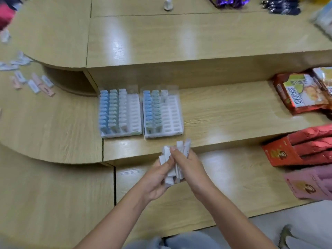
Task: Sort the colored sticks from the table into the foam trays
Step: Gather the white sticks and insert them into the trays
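Note:
Two white foam trays stand side by side on the wooden table. The left tray (135, 115) has blue, green and white rows of sticks filled. The right tray (173, 115) holds blue and green rows plus a couple of white sticks at its far end. In front of the trays my left hand (156, 178) and my right hand (188, 166) together grip a bundle of white sticks (172, 159). Loose pink and white sticks (34, 82) lie scattered on the table at the far left.
A raised wooden shelf (179, 42) runs behind the trays. Red and yellow snack packs (301, 90) lie at the right, with red (294, 150) and pink boxes (309, 184) below them. A small white object (168, 4) sits on the shelf's far side.

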Demonstrator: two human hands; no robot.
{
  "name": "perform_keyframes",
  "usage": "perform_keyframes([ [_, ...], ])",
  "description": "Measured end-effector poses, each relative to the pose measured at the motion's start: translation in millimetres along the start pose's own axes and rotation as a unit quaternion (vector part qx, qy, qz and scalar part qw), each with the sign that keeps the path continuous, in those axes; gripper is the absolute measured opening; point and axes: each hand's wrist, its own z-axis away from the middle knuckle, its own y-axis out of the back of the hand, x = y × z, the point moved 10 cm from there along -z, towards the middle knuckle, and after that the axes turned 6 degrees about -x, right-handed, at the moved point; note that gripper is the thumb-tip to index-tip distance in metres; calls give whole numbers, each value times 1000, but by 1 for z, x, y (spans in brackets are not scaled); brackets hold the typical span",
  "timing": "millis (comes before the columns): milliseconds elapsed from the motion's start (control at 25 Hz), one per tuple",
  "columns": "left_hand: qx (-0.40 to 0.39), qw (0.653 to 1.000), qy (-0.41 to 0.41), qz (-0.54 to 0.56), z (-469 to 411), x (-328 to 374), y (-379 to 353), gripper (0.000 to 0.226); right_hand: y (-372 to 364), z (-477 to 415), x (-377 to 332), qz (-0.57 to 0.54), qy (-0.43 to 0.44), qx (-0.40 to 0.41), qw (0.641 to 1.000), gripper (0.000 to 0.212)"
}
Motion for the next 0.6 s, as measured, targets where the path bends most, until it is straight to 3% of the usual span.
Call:
perform_keyframes([
  [120, 39, 997, -36, 48, -16, 17, 5, 27, -1, -29, -17, 71, 7, -17, 997, 53],
  [360, 66, 990, -89, 92, -25, 39, 24, 37, -9, -54, -49, 321, 32, -32, 946, 30],
  [600, 59, 989, -104, 82, -33, 57, 33, 37, -11, -76, -63, 217, 89, -54, 971, 36],
])
